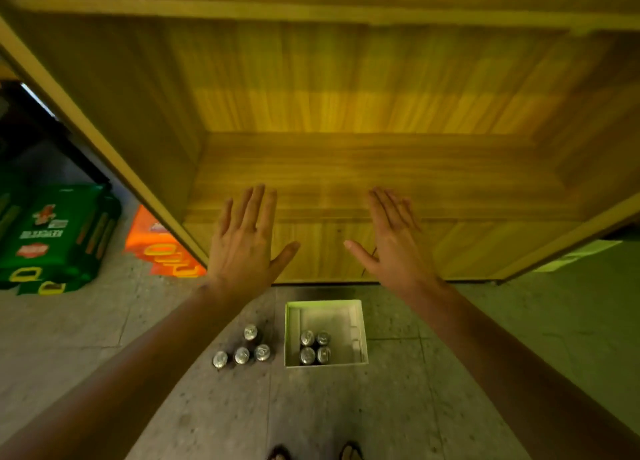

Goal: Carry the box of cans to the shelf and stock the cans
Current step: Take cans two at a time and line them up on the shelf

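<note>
Below, both arms reach out. Left hand (242, 241) and right hand (391, 243) flat, fingers spread, holding nothing, before wooden shelf (363, 169). Box (360, 324) on floor holds four cans (315, 347); four loose cans (242, 350) just left.

Box, cans and shelf, seen from above.

Box (360, 335): white, square, open-topped, upright on the floor just in front of the shelf; four cans (315, 346) stand in its near-left corner in a two-by-two block, the remainder of its bottom bare. Loose cans (242, 349): four, silver-topped, upright on the floor just left of the box, three in a row with one behind the middle. Shelf (363, 169): yellow-brown wood-grain, open-fronted, its lowest board bare, its base panel reaching the floor.
</note>
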